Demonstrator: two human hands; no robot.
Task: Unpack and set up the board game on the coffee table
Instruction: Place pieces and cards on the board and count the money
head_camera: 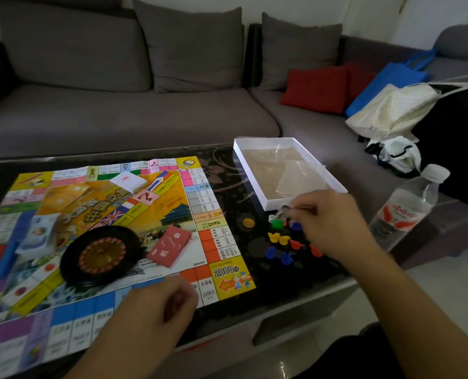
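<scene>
Right hand [328, 222] grip pinches what appears a small clear bag [285, 210] above scattered coloured plastic pawns [282, 239], apparently emptying it; left hand [156, 310] loosely curled, grasping nothing.

Single head view, close above coffee table [254, 242], facing forward-down toward sofa [118, 105]

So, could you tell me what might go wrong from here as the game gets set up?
The water bottle stands at the table edge beside the right hand; a withdrawing elbow might topple it. The loose pawns lie under that hand and could scatter. The left hand rests on the creased board; dragging it could shift the roulette wheel.
</scene>
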